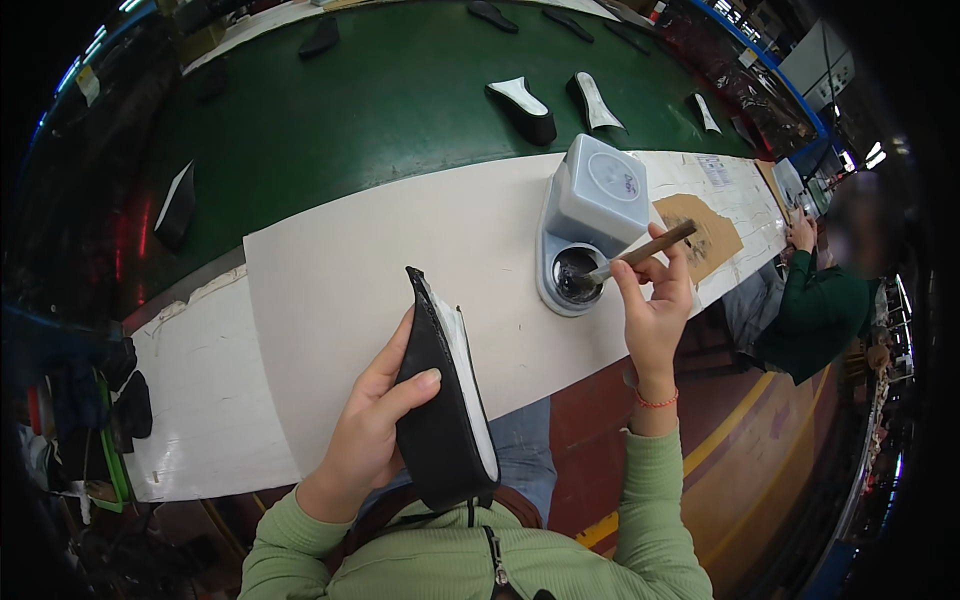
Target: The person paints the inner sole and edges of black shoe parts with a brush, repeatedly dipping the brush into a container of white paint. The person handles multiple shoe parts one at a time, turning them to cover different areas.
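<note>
My left hand [372,420] is closed round a black shoe sole [437,420] with a white inner face, held tilted above the table's near edge. Its narrow end points up and away from me. A brush [655,246] with a brown handle sits between the thumb and fingers of my right hand [656,310]. The brush's tip reaches into the round dark cup [578,274] of a grey-blue plastic dispenser [606,190]. What fills the cup looks dark and wet; the tip itself is partly hidden there.
Pale board [390,240] covers the table before me, with torn brown cardboard [715,235] to the right. Beyond runs a green conveyor belt [380,130] carrying several soles, among them a black-and-white one [523,108]. Another person [820,300] sits at the right.
</note>
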Motion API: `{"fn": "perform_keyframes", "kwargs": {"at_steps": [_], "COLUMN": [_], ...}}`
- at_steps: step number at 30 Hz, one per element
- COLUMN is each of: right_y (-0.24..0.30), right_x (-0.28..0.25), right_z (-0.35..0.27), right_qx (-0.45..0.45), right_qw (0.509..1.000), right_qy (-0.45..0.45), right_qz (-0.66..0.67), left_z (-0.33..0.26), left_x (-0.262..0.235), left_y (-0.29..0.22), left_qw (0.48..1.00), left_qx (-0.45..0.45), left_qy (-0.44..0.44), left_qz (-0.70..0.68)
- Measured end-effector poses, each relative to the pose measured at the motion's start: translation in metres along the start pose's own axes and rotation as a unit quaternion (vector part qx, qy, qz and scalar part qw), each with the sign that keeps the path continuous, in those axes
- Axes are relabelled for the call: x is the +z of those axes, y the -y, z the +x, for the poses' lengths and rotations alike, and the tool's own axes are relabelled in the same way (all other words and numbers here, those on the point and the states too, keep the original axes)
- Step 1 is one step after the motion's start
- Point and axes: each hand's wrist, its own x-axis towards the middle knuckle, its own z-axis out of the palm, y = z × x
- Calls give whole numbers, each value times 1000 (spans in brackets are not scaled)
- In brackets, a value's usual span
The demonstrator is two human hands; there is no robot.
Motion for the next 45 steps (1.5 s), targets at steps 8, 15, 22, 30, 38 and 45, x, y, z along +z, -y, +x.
{"fn": "perform_keyframes", "kwargs": {"at_steps": [8, 15, 22, 30, 38, 45], "right_y": [-11, 48, 94, 109, 110, 108], "right_x": [4, 4, 22, 25, 25, 27], "right_z": [1, -21, -32, -39, -43, -46], "right_qx": [43, 225, 132, 48, -62, -97], "right_qw": [999, 887, 896, 923, 957, 956], "right_qy": [31, 126, 78, 26, -42, -21], "right_qz": [10, 384, 416, 381, 281, 276], "left_z": [7, 4, -6, -14, -25, -23], "left_x": [-11, -1, 15, 7, 13, 13], "left_y": [3, 7, 1, -4, -5, -5], "left_qw": [999, 999, 998, 979, 989, 981], "left_qx": [-11, 26, 17, 27, 24, 86], "left_qy": [12, 25, 65, 195, 139, 170], "left_qz": [-44, -9, 6, -49, 51, 37]}}
